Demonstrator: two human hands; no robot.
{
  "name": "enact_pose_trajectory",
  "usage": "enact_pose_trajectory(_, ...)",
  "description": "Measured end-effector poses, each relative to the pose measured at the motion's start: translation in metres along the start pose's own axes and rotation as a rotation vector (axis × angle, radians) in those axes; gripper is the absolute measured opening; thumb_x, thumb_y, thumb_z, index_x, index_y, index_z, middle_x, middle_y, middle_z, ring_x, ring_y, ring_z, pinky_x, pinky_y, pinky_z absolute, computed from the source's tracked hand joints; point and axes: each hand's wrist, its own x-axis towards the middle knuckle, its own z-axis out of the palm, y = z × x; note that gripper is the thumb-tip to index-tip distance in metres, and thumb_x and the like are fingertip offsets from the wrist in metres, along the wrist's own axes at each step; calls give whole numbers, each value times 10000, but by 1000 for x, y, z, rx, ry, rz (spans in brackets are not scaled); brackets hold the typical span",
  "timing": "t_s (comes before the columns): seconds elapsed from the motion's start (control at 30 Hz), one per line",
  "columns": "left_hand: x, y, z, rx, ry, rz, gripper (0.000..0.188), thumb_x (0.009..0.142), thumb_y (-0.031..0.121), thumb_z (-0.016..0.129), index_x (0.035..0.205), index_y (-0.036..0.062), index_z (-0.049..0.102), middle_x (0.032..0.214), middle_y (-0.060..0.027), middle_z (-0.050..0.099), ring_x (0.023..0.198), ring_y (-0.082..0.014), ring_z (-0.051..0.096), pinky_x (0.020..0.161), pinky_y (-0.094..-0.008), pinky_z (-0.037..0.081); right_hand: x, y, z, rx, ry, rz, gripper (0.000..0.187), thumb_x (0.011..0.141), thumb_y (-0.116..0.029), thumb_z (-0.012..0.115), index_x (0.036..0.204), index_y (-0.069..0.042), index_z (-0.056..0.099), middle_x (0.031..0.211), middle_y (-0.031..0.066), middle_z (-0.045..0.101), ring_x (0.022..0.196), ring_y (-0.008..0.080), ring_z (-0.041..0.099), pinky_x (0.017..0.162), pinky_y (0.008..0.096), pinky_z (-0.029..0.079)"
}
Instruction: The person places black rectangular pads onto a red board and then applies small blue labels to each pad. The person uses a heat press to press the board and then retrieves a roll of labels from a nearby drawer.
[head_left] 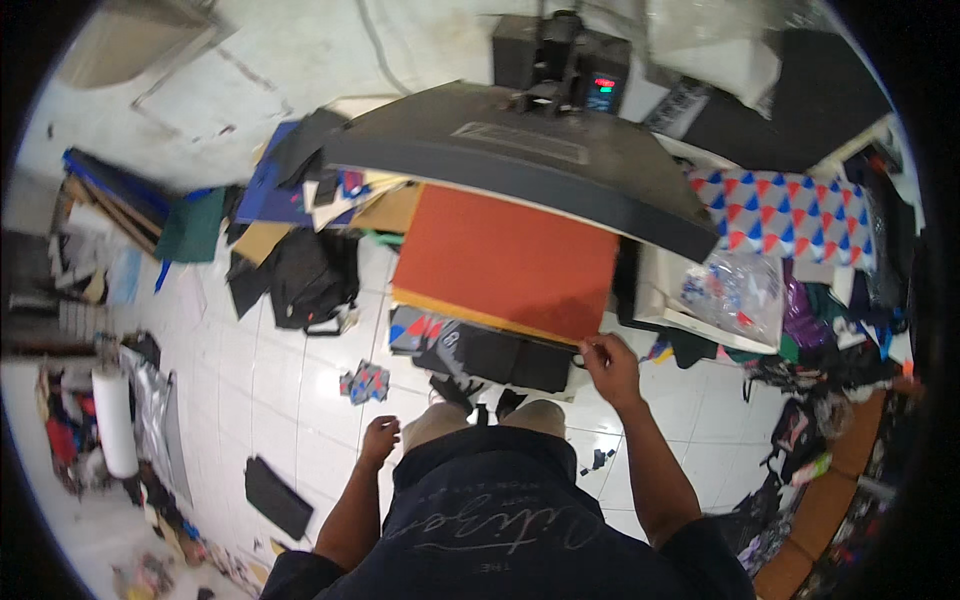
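Note:
An orange-red pad (505, 262) with a yellow front edge lies on the lower plate of a heat press. The dark upper plate (520, 165) is raised above and behind it. My right hand (612, 368) is at the pad's front right corner, fingertips and thumb pinched on its edge. Hanging beside my left thigh, my left hand (380, 438) is empty, with its fingers loosely bent and apart. Under the pad's front edge, a stack of folded dark and patterned fabric (480, 352) sits close to my legs.
A black backpack (314, 278) lies left of the press, and a patterned cloth bundle (365, 383) is on the tiled floor. To the right stand a white tray with a clear plastic bag (735, 295) and a patterned fabric roll (785, 215). A control box (603, 85) glows behind.

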Motion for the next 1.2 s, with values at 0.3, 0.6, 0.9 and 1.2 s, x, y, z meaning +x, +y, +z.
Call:
enact_pose_trajectory(0.3, -7, -2, 23, -55, 20, 147, 311, 863, 207, 602, 1082, -14, 605, 831, -112, 643, 669, -160, 608, 612, -279, 491, -71, 26, 124, -334, -513, -126, 431, 813, -295, 663, 1163, -57, 577, 1123, 157, 567, 1077, 324, 539, 897, 400, 448)
enact_pose_trajectory(0.6, 6, -6, -23, -39, 15, 111, 331, 872, 214, 604, 1116, -10, 590, 869, -115, 638, 722, -171, 612, 648, -285, 509, -27, 9, 200, -776, -389, -239, 603, 766, -336, 698, 1284, -84, 519, 1366, 112, 454, 1186, 300, 461, 967, 513, 333)
enact_pose_trajectory(0.9, 37, -54, -66, 13, -49, 225, 293, 857, 195, 602, 1062, -13, 615, 835, -151, 657, 715, -197, 642, 624, -307, 526, -50, 8, 209, -753, -340, -197, 483, 835, -301, 616, 1272, -113, 533, 1304, 57, 507, 1150, 222, 502, 984, 458, 331)
enact_pose_trajectory(1.2, 81, 16, -84, 227, -163, 510, 258, 868, 208, 595, 1048, 28, 633, 834, -128, 653, 744, -216, 632, 679, -335, 503, -40, -6, 192, -736, -93, -265, 415, 842, -173, 593, 1242, -71, 546, 1071, 100, 559, 990, 259, 548, 843, 420, 432)
